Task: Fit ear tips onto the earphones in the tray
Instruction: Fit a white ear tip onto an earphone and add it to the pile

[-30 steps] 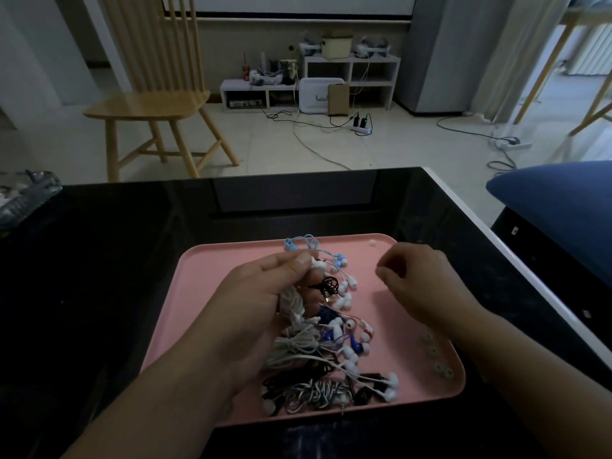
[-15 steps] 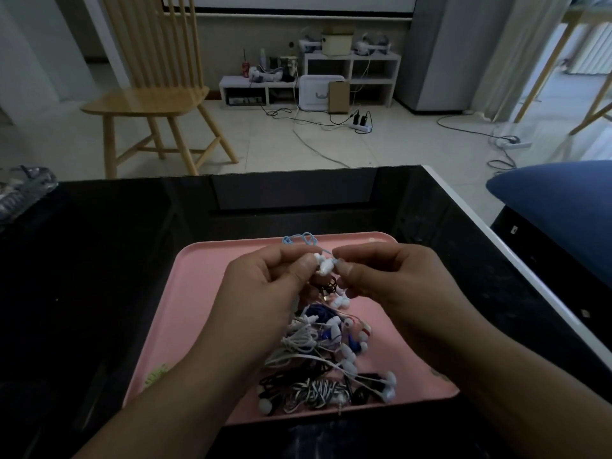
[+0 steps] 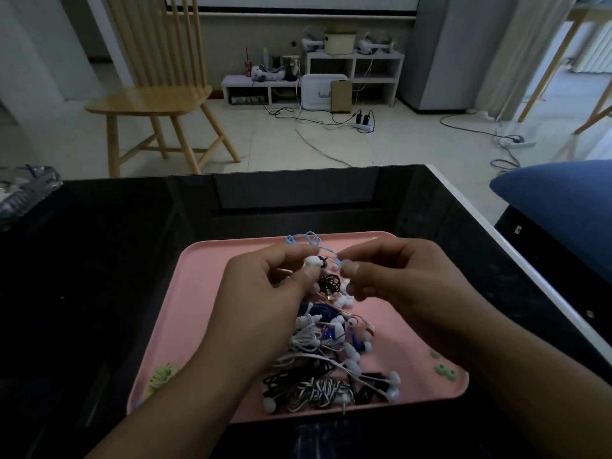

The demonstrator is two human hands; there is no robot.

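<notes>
Here the left hand (image 3: 265, 286) reaches in from the lower left over the pink tray (image 3: 198, 293), its fingers curled and its thumb and forefinger pinched on a small white earbud (image 3: 313, 260) held above the tray's far half. Facing it from the lower right, the right hand (image 3: 397, 279) has its fingers curled too, thumb and forefinger closed together just beside that earbud; whether they hold an ear tip cannot be told, since anything there is too small and hidden by the fingertips. A thin light-blue cable (image 3: 306, 240) loops out behind the two hands toward the tray's far rim. Under and nearer than the hands lies a tangled pile of earphones (image 3: 331, 352) with white, blue, black and striped cords, partly covered by the left wrist. Near the tray's left front corner sits a pale yellow-green clump (image 3: 162, 376), too blurred to make out further. By the right front corner lie a few loose pale green ear tips (image 3: 445, 371), just beside the right forearm. The tray rests on a glossy black table (image 3: 99, 260) with a white edge on its right side. At the table's far left is a clear plastic packet (image 3: 26, 190). Beyond stand a wooden chair (image 3: 155, 94) on a pale tiled floor, low white shelves (image 3: 354, 71) against the wall with cables trailing to a power strip (image 3: 362, 124), and a blue cushion (image 3: 563, 200) at the right.
</notes>
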